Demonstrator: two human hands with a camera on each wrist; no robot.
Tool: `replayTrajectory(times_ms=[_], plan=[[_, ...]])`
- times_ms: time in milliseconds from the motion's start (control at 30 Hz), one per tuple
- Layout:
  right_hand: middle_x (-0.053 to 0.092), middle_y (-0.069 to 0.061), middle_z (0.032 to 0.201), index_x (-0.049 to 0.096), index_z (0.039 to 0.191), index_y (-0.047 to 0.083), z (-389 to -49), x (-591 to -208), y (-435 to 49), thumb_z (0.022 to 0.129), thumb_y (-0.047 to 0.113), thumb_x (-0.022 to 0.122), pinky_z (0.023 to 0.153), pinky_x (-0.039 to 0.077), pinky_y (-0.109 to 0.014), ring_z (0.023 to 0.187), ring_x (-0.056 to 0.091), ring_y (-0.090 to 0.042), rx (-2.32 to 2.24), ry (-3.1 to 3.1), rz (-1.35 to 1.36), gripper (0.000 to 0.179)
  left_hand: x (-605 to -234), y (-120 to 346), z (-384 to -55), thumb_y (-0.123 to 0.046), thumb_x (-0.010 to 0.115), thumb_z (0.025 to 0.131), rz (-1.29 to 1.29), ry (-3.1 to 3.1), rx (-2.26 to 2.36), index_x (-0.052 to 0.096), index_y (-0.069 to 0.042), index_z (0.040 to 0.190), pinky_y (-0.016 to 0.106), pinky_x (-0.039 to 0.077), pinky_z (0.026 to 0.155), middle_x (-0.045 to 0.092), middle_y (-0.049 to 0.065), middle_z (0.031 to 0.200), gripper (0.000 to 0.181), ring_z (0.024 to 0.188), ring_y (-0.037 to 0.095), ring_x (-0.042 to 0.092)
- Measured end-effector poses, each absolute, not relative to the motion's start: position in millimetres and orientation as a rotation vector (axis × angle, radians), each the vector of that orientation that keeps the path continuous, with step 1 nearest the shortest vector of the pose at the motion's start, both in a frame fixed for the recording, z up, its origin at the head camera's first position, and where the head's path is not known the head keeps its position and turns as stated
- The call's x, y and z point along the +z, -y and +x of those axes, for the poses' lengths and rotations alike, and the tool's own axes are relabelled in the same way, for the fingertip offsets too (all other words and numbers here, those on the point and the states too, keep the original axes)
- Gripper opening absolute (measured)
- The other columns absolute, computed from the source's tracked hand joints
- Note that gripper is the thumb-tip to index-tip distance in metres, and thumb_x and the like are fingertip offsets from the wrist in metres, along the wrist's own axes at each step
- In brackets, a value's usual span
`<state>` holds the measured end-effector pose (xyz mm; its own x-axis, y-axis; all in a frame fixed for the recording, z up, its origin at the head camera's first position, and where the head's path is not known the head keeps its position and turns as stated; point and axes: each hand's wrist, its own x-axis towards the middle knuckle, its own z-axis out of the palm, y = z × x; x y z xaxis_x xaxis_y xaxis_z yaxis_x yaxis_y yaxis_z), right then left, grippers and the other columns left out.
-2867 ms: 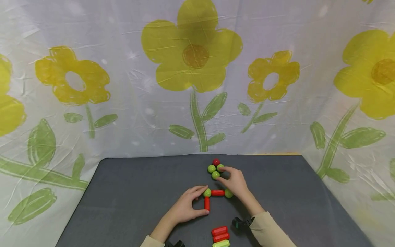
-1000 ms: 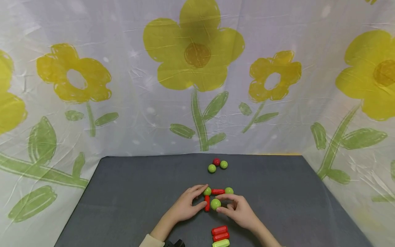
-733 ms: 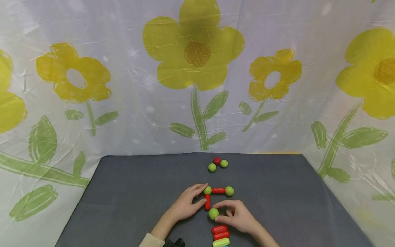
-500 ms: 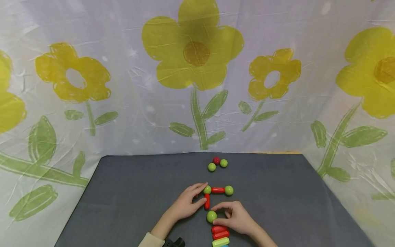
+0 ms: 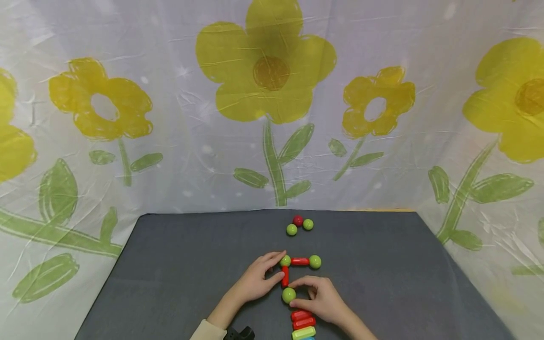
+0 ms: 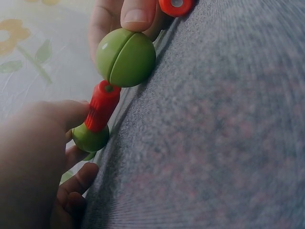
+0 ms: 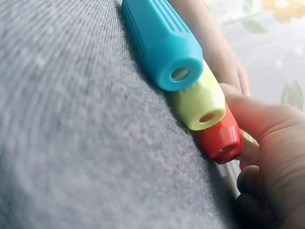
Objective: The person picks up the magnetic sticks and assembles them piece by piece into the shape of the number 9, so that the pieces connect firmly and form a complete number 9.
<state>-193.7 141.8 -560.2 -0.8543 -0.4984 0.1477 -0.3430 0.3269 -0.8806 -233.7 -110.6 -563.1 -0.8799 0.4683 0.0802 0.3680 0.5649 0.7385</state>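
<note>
Magnetic rods and balls form a corner on the dark table. A green ball [image 5: 285, 260] joins a red upright-lying rod [image 5: 285, 278] to a red crosswise rod [image 5: 300, 261], which ends in another green ball [image 5: 315, 262]. My left hand [image 5: 253, 282] holds the corner, its thumb against the near red rod [image 6: 103, 107] and fingers around the corner ball [image 6: 90, 138]. My right hand [image 5: 321, 298] pinches a larger-looking green ball [image 5: 289, 295] at that rod's near end. In the left wrist view, this ball [image 6: 126, 58] appears to touch the rod's tip.
Below my right hand lie two red rods [image 5: 303, 323], a yellow-green rod [image 5: 303, 333] and a blue rod [image 7: 164, 45], side by side. Farther back sit a red ball [image 5: 298, 221] and two green balls [image 5: 308, 224]. A flower-printed cloth [image 5: 178, 189] hangs behind the table.
My right hand has taken a green ball from the far group, brought it toward me and moved it left to the near red rod's end. My left hand stays at the corner.
</note>
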Motion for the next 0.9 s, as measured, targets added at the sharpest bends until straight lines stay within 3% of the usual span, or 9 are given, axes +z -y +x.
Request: replayTrajectory(times_ms=[200,433,533,700,900], plan=[[0.052,0.005,0.058,0.080,0.115,0.026,-191.2,-560.0,-141.1,0.085,0.033,0.091,0.043,0.031,-0.019,0.042,0.033,0.003,-1.546,-2.449,-0.715,0.033,-563.5,110.0,-230.7,-0.047,0.056,0.110,0.733,-2.650,1.242,0.047,-0.022,0.163,0.056,0.046,0.109,0.053,-0.001,0.158,0.059,0.132,0.024,0.056],[0.051,0.007,0.057,0.080,0.113,0.026,-192.5,-557.6,-137.5,0.084,0.034,0.092,0.044,0.029,-0.018,0.042,0.033,0.004,-1.558,-2.479,-0.715,0.033,-560.3,112.6,-232.9,-0.044,0.054,0.111,0.755,-2.653,1.222,0.045,-0.023,0.164,0.057,0.045,0.109,0.052,-0.001,0.159,0.057,0.135,0.027,0.054],[0.050,0.007,0.057,0.079,0.112,0.026,-193.3,-557.3,-137.2,0.084,0.034,0.092,0.044,0.029,-0.018,0.042,0.032,0.004,-1.546,-2.497,-0.715,0.033,-559.2,114.1,-233.6,-0.053,0.063,0.105,0.776,-2.645,1.187,0.041,-0.023,0.166,0.060,0.044,0.111,0.049,0.001,0.161,0.072,0.139,0.029,0.052],[0.048,0.011,0.056,0.080,0.112,0.026,-192.9,-557.2,-137.1,0.085,0.035,0.091,0.044,0.028,-0.018,0.043,0.033,0.004,-1.513,-2.521,-0.704,0.030,-559.2,115.7,-232.7,-0.065,0.084,0.082,0.814,-2.634,1.110,0.032,-0.025,0.169,0.064,0.039,0.116,0.040,-0.001,0.168,0.110,0.151,0.031,0.040],[0.050,0.012,0.059,0.081,0.115,0.025,-192.5,-557.8,-137.9,0.088,0.032,0.089,0.045,0.030,-0.017,0.045,0.034,0.003,-1.485,-2.523,-0.704,0.029,-559.4,115.3,-230.3,-0.068,0.087,0.077,0.822,-2.631,1.090,0.029,-0.026,0.170,0.064,0.038,0.116,0.036,-0.004,0.170,0.117,0.153,0.030,0.038]])
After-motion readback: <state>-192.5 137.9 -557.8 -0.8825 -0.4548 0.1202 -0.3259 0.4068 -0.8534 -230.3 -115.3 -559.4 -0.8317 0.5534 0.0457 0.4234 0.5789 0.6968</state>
